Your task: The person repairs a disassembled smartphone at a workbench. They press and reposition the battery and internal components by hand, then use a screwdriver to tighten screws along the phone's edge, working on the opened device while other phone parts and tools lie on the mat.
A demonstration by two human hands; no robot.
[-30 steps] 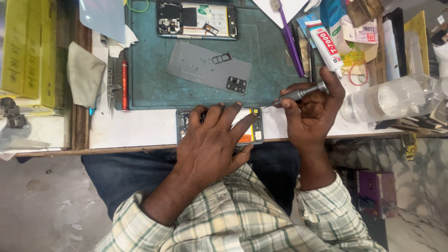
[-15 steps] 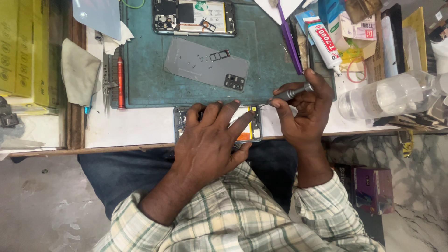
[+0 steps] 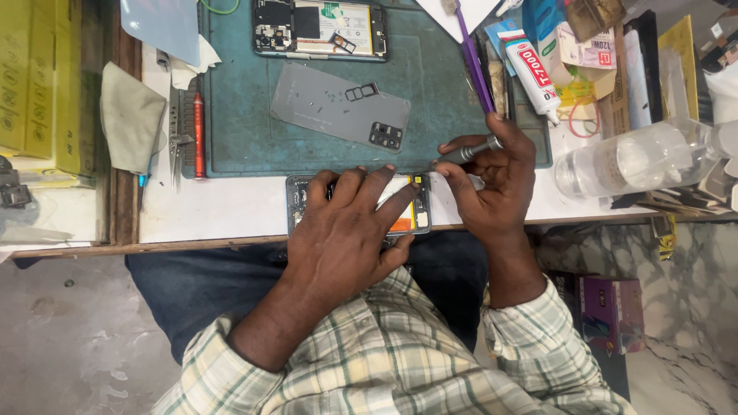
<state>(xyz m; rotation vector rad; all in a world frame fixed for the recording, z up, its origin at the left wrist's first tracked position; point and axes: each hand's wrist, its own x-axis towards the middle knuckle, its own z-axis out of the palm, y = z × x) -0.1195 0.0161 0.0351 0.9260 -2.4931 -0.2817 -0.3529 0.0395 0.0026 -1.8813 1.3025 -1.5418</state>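
A teal work mat point(image 3: 246, 131), a grey phone back cover point(image 3: 330, 107), a red pen point(image 3: 198, 131), a purple-handled tool point(image 3: 473, 65) and a green-and-white plaid shirt point(image 3: 400, 361) fill the bench.

— Where's the opened phone point(image 3: 415, 219)?

— At the table's point(image 3: 223, 211) near edge, under the left hand point(image 3: 350, 238). The right hand point(image 3: 492, 192) sits just right of it, holding a screwdriver point(image 3: 469, 152).

— And behind?

— The work mat point(image 3: 231, 115) — the back cover point(image 3: 338, 104) lies on it, a second phone point(image 3: 319, 29) farther back (a plastic bottle point(image 3: 638, 157) lies right).
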